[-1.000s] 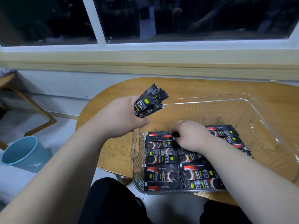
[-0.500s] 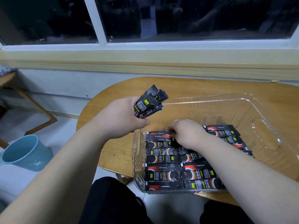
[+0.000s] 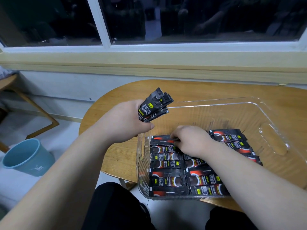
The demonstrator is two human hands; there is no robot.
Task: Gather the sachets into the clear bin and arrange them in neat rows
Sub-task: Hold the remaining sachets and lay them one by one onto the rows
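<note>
A sachet [image 3: 162, 139] is pinched into the left row [image 3: 166, 163] of the bin [image 3: 249, 117] by the right hand [image 3: 189, 141], a bundle [image 3: 153, 107] is gripped in the left hand [image 3: 126, 121], and another likely needs drawing next

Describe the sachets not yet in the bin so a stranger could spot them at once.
Find the wooden table under the window and the clear bin on it. By the bin's far left corner the left hand grips a bundle of black sachets. All others lie flat in rows inside, the right hand pinching the farthest sachet of the left row; this bundle alone sticks up, tilted, midair.
</note>
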